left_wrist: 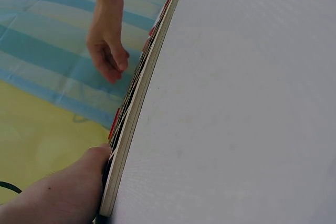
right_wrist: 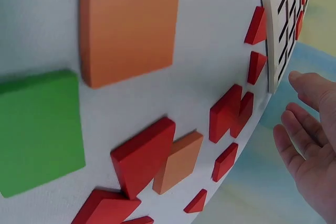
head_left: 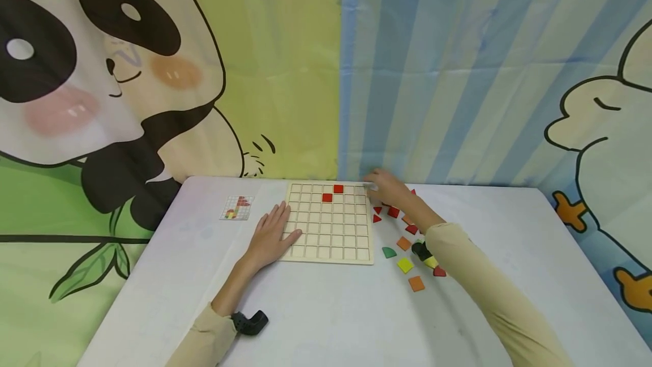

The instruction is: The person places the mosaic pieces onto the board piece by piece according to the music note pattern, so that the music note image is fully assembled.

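Observation:
A wooden grid board (head_left: 328,237) lies on the table with two red square tiles in its upper cells, one of them the upper tile (head_left: 338,188) and the other the lower tile (head_left: 327,197). My left hand (head_left: 272,235) rests along the board's left edge, fingers extended and thumb over the frame; in the left wrist view the same hand (left_wrist: 68,187) touches the board's side (left_wrist: 134,108). Over the upper right corner of the board is my right hand (head_left: 389,190). In the right wrist view this hand (right_wrist: 315,140) has thumb and fingers apart, nothing visible between them.
Right of the board lie scattered pieces: red triangles (right_wrist: 257,25), red blocks (right_wrist: 144,156), orange squares (head_left: 416,283), a yellow square (head_left: 405,265) and a green quarter-round (head_left: 389,252). A pattern card (head_left: 237,208) lies left of the board. A printed curtain (head_left: 285,72) hangs behind the table.

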`<state>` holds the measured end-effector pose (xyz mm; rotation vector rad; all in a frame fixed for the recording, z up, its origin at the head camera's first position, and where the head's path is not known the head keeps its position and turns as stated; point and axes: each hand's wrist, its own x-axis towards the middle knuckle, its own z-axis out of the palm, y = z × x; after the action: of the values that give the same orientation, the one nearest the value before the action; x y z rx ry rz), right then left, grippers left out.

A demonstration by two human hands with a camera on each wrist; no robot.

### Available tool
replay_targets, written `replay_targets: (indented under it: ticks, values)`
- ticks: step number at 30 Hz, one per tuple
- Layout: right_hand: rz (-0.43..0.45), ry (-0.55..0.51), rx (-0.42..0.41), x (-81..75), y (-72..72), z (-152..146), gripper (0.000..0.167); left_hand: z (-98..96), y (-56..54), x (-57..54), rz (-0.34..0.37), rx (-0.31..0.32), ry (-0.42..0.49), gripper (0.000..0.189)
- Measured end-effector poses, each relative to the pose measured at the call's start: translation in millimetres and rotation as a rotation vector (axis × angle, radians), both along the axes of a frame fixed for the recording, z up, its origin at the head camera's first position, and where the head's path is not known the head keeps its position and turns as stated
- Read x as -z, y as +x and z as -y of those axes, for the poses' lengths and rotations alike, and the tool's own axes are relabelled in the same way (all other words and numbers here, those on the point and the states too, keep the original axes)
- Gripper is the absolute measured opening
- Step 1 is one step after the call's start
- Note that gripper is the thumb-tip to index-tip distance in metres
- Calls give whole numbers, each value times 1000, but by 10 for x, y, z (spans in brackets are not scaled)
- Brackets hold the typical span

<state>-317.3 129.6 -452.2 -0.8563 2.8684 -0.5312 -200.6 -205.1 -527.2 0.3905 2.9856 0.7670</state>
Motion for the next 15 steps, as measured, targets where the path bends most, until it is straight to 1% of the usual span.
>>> replay_targets:
  ticks: [5,15]
  values:
    - [12,1,22,-16,19,-22,36,4,3,15,0,-2,2,85]
    - [21,8,34,0,6,-3,36,8,8,0,-9,3,9,84]
